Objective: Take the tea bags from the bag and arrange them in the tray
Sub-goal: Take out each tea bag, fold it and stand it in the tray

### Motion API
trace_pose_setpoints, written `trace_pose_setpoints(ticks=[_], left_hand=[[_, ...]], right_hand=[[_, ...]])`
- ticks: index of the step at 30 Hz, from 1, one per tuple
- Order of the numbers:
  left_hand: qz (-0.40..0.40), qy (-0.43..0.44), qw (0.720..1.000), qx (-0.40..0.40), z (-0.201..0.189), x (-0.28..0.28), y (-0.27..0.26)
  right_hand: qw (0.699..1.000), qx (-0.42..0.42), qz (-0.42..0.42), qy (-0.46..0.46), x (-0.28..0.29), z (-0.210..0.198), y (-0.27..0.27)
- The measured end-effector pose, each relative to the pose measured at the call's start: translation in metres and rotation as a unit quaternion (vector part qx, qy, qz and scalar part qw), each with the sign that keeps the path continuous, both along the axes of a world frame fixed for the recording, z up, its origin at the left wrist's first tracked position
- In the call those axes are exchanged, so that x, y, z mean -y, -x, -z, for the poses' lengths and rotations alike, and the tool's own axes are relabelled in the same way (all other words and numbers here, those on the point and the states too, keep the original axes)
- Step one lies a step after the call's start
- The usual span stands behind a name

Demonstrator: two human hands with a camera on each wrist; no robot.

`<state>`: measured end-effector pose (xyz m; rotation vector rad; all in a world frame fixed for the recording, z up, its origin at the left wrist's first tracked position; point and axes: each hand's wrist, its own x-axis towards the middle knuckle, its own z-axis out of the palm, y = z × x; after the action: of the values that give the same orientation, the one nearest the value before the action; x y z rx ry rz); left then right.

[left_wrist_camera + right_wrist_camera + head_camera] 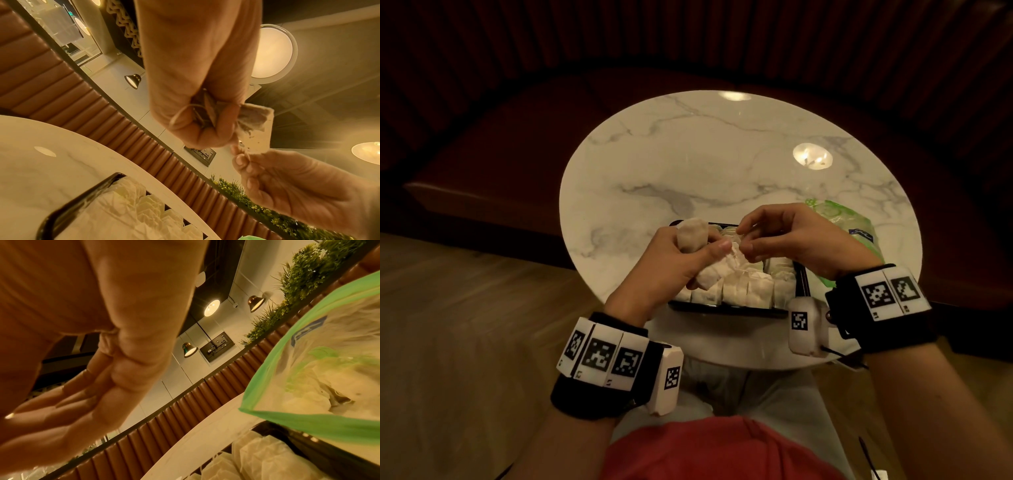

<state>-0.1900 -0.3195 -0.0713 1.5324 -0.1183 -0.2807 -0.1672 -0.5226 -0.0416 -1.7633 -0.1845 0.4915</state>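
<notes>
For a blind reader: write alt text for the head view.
Left hand grips a bunch of tea bags over a black tray of tea bags while the right hand pinches one. Green bag lies right, on a marble table.

tray (736,306): its middle and far rim are hidden under both hands; only the near rim and right wall show.
tea bags in tray (739,287): count cannot be told, part covered.
bag (856,226): near part hidden behind the right hand (791,240).
right hand's fingers (748,247): what they pinch is too small to tell.
table (688,164): near edge hidden by wrists.
</notes>
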Motion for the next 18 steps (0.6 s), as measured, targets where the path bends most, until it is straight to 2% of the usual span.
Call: trace_pose_setpoints(ticks=[7,10,13,18], left_hand=[[0.003,-0.033,0.999,0.001,0.006,0.001,-0.001],[-0.011,-0.061,0.998,0.03,0.009,0.003,-0.003],[-0.05,-0.083,0.994,0.041,0.011,0.004,-0.004],[-0.099,-0.055,0.993,0.039,0.011,0.008,-0.003]], right_hand=[[0.998,0.054,0.03,-0.012,-0.004,-0.005,0.001],[0.993,0.106,0.049,0.034,-0.011,-0.005,0.006],[0.981,0.165,0.085,0.063,-0.021,0.0,0.014],[0.942,0.296,0.127,0.096,-0.031,0.014,0.026]])
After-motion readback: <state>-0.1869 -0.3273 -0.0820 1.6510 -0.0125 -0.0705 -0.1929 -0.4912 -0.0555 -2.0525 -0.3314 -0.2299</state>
